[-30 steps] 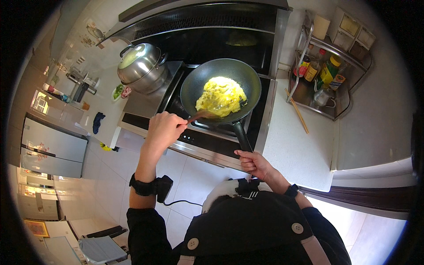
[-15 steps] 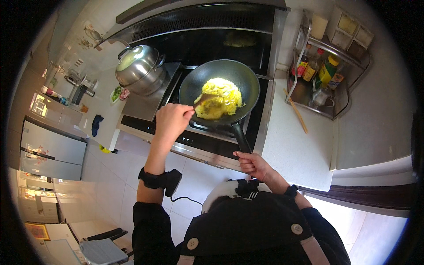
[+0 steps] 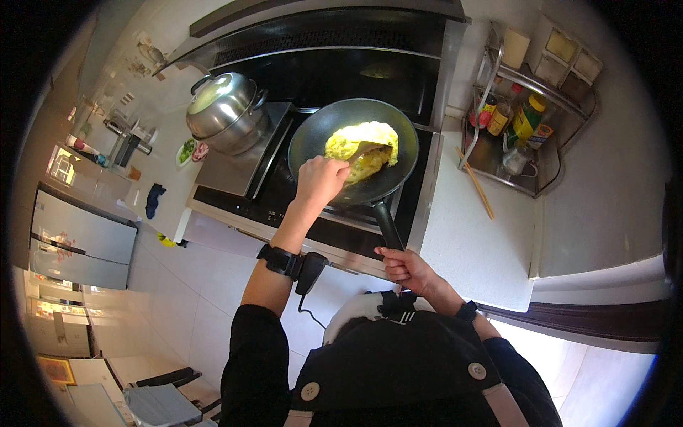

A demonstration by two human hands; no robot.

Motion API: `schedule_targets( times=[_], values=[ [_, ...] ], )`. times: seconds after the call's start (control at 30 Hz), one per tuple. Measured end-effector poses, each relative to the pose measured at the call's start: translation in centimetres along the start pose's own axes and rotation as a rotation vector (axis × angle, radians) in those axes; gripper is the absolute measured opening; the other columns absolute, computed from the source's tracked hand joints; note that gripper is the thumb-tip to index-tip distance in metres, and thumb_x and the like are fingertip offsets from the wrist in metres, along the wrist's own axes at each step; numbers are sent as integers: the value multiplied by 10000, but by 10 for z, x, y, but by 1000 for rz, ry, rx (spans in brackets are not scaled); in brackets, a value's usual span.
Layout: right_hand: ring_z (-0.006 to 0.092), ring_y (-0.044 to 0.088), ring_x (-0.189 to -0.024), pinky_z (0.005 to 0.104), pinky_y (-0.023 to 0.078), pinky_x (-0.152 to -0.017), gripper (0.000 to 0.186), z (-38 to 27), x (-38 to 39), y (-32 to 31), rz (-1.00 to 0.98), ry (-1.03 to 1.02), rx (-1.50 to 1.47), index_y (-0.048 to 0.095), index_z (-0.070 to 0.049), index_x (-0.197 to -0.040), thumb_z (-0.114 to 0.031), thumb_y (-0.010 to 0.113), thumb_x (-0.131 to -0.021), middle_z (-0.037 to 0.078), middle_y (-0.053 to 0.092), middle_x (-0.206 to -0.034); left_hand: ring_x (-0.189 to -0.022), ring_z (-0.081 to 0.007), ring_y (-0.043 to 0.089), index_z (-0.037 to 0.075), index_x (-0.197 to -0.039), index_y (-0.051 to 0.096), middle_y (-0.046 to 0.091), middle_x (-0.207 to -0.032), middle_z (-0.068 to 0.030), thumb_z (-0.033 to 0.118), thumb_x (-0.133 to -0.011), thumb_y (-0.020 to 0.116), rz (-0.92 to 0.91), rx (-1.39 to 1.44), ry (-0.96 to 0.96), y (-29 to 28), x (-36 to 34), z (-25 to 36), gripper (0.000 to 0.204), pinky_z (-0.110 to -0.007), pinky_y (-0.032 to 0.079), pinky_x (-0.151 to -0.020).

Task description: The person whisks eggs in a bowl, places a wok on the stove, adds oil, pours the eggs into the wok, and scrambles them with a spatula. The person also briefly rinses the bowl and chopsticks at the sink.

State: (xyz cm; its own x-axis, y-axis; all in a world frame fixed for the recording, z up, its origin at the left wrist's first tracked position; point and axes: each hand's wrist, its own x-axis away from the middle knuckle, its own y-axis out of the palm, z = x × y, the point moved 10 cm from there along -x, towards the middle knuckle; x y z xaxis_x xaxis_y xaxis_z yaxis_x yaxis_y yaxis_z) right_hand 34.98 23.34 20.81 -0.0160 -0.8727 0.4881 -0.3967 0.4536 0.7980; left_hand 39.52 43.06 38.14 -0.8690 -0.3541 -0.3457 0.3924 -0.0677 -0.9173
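Note:
A dark frying pan (image 3: 311, 135) sits on the stove with yellow cooked egg (image 3: 356, 135) in it. My left hand (image 3: 320, 181) is closed over the pan's near left rim, gripping a brown spatula (image 3: 367, 149) whose blade lies on the egg. The spatula's handle is mostly hidden by my hand. On the near side, my right hand (image 3: 408, 268) is wrapped round the end of the pan handle (image 3: 387, 226), which slants toward me. The egg looks bright yellow at the far side and browner near the blade.
Left of the pan, a lidded steel pot (image 3: 226, 114) stands on a metal cover plate. To the right, a wire rack (image 3: 498, 160) holds bottles and jars, with chopsticks (image 3: 477, 186) lying on the white counter. A small plate of food (image 3: 191, 152) is at the far left.
My left hand has moved right and slightly up, taking the spatula across the egg. The egg's near left part has shifted rightward. My right hand has stayed on the pan handle.

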Motion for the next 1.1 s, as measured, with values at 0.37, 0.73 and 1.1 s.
schedule_targets(
  times=[0.37,0.73,1.1],
  values=[
    [16,204,-439,191,164,-393,187,2,-3,-3,-14,15,20,559,-39,-1097,-166,517,-966,-103,239,-567,-584,-273,640,133,-893,741,667,-698,-115,268,-806,689,-38,246,-140,-58,35,-30,169,-324,496,-549],
    [13,202,-437,185,163,-383,187,0,0,1,-15,11,14,552,-22,-1086,-162,514,-970,-102,241,-566,-615,-208,656,95,-960,726,689,-776,-127,217,-820,686,132,191,-196,-106,50,-37,190,-292,484,-571],
    [10,200,-434,183,161,-381,177,3,-2,0,-12,39,-28,550,-33,-1088,-161,510,-972,-103,242,-565,-614,-227,660,106,-965,726,687,-791,-142,247,-831,682,39,131,-172,-89,53,-27,199,-295,479,-560]
  ],
)
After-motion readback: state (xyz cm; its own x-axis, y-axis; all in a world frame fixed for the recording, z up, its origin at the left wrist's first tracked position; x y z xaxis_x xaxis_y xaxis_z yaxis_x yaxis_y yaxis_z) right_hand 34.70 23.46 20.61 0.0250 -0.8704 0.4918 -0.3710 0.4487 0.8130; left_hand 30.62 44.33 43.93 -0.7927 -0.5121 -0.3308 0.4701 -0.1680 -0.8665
